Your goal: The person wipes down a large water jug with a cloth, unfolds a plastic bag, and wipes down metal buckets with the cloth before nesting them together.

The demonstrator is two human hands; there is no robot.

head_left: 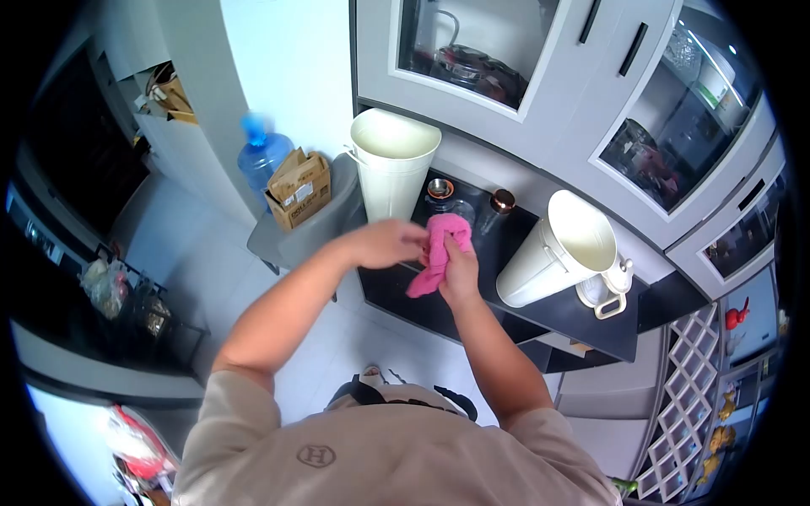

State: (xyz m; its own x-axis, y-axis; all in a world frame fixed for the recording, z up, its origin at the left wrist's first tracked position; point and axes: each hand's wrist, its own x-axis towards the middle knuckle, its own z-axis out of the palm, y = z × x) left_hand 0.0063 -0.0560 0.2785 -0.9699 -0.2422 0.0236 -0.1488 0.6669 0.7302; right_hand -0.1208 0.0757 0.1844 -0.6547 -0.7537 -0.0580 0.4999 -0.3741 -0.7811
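Observation:
My right hand (460, 268) is closed around a bunched pink cloth (449, 236), and one end of it hangs down to the left. My left hand (388, 243) reaches in from the left, its slightly blurred fingertips at the cloth's edge; whether they grip it I cannot tell. Both hands are above the front part of a dark countertop (553, 314). Just beyond the cloth stand a small jar with a copper-coloured rim (440, 192) and a clear glass container with a copper-coloured lid (502, 202).
A tall cream bucket (392, 169) stands behind my left hand; another cream bucket (557, 249) is to the right, beside a white lidded pot (603, 291). Grey cabinets (506, 126) hang above. At left, a cardboard box (301, 192) sits near a blue water bottle (263, 156).

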